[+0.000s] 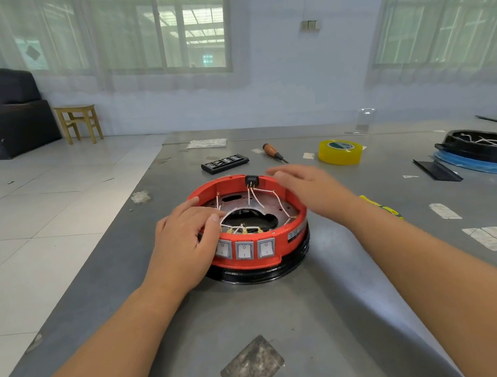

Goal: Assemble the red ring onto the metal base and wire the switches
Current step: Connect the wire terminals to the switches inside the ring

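The red ring (294, 211) sits on a black-rimmed metal base (263, 272) in the middle of the table. Three grey rocker switches (244, 250) line its front wall, and a black socket (252, 180) sits at the back. White wires (260, 197) run across the metal plate (285, 207) inside. My left hand (183, 248) rests on the ring's front left edge, fingers curled over the rim onto the wires; I cannot tell whether it pinches one. My right hand (310, 190) hovers over the ring's back right, fingers straight, holding nothing.
Behind the ring lie a black bit case (225, 163), a wooden-handled screwdriver (272, 152) and a yellow tape roll (339, 151). A yellow-green tool (388, 208) peeks from under my right forearm. A second black unit on blue plastic (484, 149) stands at the right edge.
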Demonstrator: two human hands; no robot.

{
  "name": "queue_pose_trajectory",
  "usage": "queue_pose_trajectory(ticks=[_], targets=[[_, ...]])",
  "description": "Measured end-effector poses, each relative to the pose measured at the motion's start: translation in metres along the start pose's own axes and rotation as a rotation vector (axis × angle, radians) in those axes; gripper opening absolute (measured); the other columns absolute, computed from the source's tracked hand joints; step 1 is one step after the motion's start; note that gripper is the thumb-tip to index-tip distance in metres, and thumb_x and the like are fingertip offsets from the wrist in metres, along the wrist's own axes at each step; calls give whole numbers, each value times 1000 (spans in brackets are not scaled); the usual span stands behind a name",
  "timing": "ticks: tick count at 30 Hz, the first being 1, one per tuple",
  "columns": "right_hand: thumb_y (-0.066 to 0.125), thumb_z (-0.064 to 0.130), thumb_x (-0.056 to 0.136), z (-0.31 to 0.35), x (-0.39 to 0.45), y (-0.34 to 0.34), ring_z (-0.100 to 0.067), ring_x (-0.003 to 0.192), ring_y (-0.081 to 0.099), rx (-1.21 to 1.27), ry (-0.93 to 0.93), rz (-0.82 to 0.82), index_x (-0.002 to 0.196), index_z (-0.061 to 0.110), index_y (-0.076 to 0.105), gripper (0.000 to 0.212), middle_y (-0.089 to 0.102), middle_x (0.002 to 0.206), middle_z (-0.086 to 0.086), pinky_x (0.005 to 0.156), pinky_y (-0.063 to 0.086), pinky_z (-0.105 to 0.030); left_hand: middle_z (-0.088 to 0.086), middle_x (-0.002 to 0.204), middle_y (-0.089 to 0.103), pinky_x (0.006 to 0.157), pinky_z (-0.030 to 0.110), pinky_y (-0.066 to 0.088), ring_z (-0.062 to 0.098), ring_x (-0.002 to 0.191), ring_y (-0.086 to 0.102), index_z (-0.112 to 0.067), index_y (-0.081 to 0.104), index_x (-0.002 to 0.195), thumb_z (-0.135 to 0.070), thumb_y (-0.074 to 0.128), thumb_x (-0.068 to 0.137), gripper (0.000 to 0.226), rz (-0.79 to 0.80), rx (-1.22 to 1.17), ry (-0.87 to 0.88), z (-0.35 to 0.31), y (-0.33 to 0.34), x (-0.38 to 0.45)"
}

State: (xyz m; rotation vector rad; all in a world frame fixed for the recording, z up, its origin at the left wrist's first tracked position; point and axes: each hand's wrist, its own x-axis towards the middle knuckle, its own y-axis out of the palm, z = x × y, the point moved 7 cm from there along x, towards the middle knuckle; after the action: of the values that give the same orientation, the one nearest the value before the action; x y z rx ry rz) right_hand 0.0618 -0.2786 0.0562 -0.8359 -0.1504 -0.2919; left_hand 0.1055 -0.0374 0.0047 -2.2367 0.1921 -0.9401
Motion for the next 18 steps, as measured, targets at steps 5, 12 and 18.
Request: queue_pose_trajectory(ticks=[5, 12, 18], targets=[[52, 63, 89, -85, -30, -64, -32, 123, 56, -667, 436, -153, 125, 26, 59, 52, 61, 132, -6, 103, 44, -46, -13, 150, 56, 123, 47, 23, 8, 152, 31, -33, 62, 139, -69, 25, 96, 68, 21, -79, 13, -4, 0, -4], [45, 67, 84, -138, -59, -64, -36, 112, 52, -584, 550, -19, 87, 29, 48, 39, 61, 113, -10, 97, 48, -46, -27, 150, 36, 116, 44, 24, 5, 148, 19, -51, 51, 124, -72, 45, 88, 42, 118, -102, 120, -16, 1, -15], [57, 46, 88, -113, -60, -41, -36, 105, 57, -510, 428, -53, 92, 24, 54, 23, 66, 109, -12, 84, 46, -37, -29, 142, 39, 112, 40, 22, -1, 143, 20, -51, 54, 125, -74, 43, 89, 44, 127, -13, 115, -21, 5, -22]])
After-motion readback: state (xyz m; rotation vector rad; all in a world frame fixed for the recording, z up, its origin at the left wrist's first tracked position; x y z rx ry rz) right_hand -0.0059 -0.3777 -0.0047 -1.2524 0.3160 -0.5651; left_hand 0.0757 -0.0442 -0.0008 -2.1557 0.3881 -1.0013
